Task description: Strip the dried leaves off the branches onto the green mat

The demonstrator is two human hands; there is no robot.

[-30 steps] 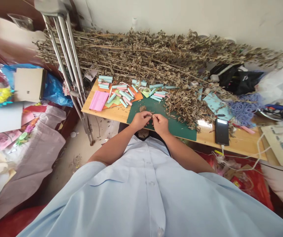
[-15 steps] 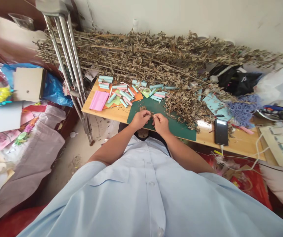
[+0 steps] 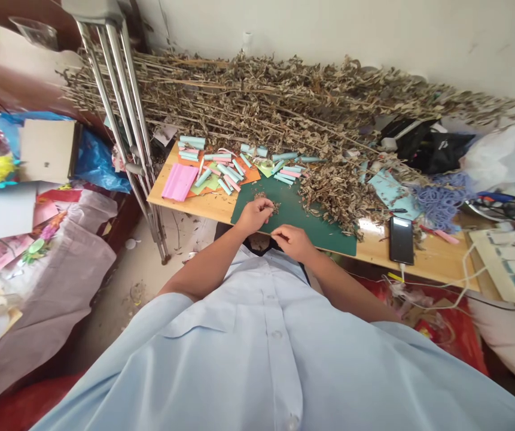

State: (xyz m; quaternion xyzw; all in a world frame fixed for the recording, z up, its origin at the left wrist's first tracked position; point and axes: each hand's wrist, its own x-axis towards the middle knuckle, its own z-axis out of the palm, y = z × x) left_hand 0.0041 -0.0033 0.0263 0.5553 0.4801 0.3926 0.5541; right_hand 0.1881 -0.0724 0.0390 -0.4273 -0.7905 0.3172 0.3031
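Note:
Over the front left of a dark green mat, my left hand is closed, with a bit of dried leaf showing at its fingertips. My right hand is lower and to the right, at the mat's front edge, thumb and fingers pinched together. Whatever is in that pinch is too small to make out. A small heap of leaf crumbs lies just beyond my left hand. A larger pile of dried leaves covers the mat's right side.
Long dried stalks lie along the wall. Blue and pink paper rolls and a pink packet are at left on the table. A phone and power strip sit at right. Metal crutches lean at left.
My right hand has drawn away from my left hand, down toward the mat's front edge. My left hand has barely moved.

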